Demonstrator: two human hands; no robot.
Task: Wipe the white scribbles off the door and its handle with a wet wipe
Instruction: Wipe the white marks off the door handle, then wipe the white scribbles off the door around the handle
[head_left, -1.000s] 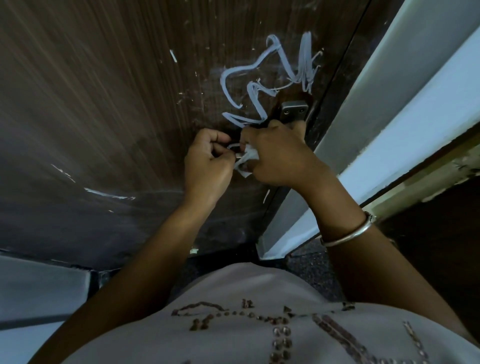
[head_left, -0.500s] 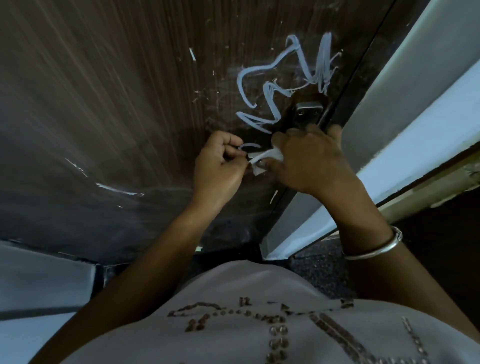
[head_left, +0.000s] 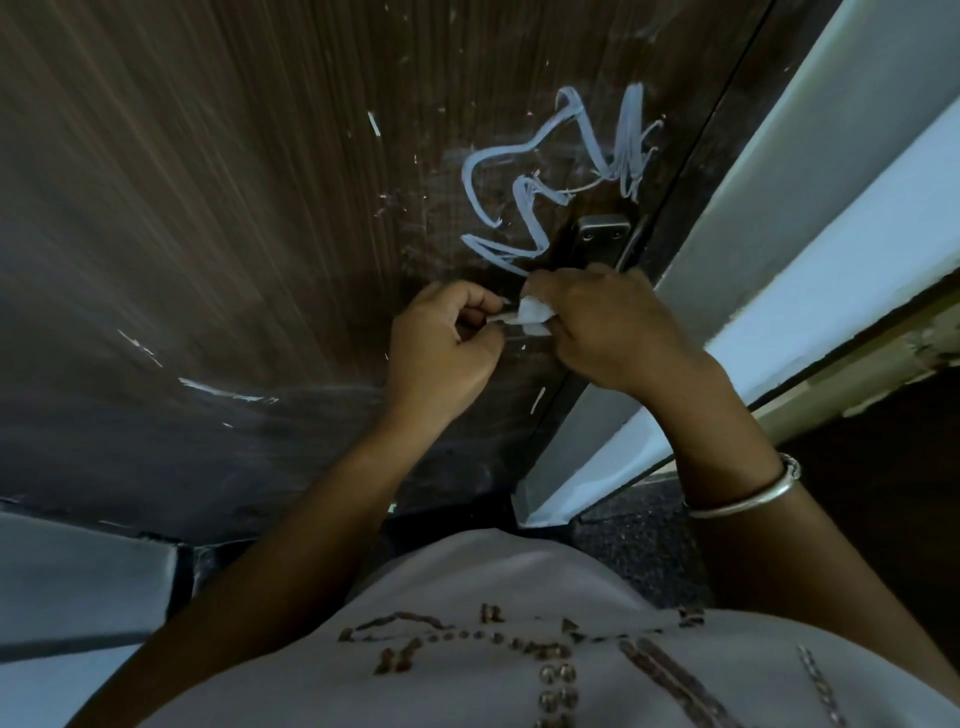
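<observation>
Both hands meet against the dark door, just below the handle plate. The left hand has its grip curled, thumb and fingertips pinching one end of the white wipe, and the right hand closes its grip round the bunched other end. The white scribbles lie on the door above the hands, left of the plate, and a bangle circles the right wrist.
</observation>
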